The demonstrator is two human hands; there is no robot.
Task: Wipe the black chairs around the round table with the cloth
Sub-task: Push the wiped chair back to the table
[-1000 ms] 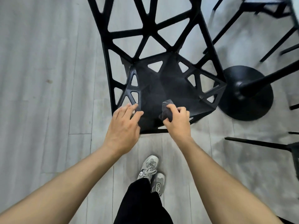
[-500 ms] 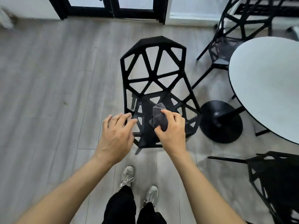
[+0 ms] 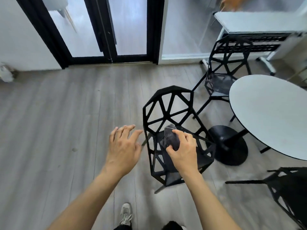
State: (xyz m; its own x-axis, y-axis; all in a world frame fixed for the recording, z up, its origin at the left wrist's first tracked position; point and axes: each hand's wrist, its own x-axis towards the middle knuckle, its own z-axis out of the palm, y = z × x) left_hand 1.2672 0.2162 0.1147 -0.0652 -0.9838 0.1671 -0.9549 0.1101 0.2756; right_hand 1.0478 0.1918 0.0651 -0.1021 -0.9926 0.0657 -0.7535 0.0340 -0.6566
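A black chair [image 3: 167, 105] with a triangle-lattice back and seat stands in front of me. My right hand [image 3: 184, 151] holds a bunched dark grey cloth [image 3: 170, 136] above the chair's seat. My left hand [image 3: 123, 146] hovers to the left of the chair with fingers spread, touching nothing. The round white table [image 3: 272, 117] is at the right. A second black chair [image 3: 227, 63] stands behind it at the back. A third black chair [image 3: 292, 193] shows at the lower right edge.
The table's black round base [image 3: 230, 146] sits on the floor just right of the near chair. A black-framed glass door [image 3: 106, 29] is at the back, a white bench or shelf [image 3: 259, 24] at the back right. Grey plank floor [image 3: 58, 122] spreads to the left.
The view has risen and pulled back from the chair. My left hand let go of the seat's front edge and lifted off to the left. My right hand lifted the cloth above the seat.
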